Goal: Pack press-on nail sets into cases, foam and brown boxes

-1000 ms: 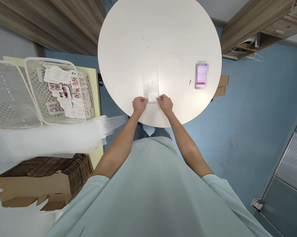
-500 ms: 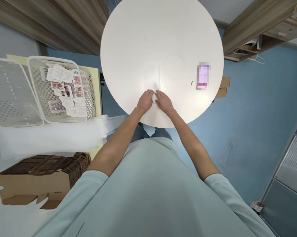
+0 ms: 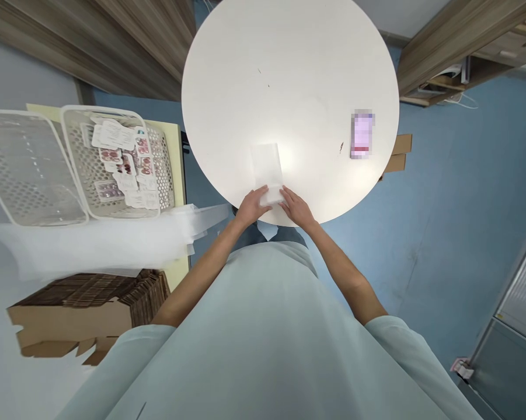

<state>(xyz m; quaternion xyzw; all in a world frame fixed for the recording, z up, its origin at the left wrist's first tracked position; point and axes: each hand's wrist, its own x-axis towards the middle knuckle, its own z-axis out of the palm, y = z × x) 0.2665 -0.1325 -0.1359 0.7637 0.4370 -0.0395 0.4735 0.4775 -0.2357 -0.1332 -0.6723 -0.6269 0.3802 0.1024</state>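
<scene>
Grips a flat white packet [image 3: 272,195] at the near end of a rectangular, translucent white sheet [image 3: 265,160], by the near edge of the round white table [image 3: 298,58]. Holds it narrowly between the fingers of left hand [image 3: 251,206] and right hand [image 3: 299,210]. Seems midway through wrapping; likely calls for another even fold toward the far edge.

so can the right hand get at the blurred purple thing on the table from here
Probably yes. Between the right hand, at the edge of the translucent white sheet, and the blurred purple thing I see only tabletop and a small dark mark; the hand would likely need to move forward and right.
</scene>
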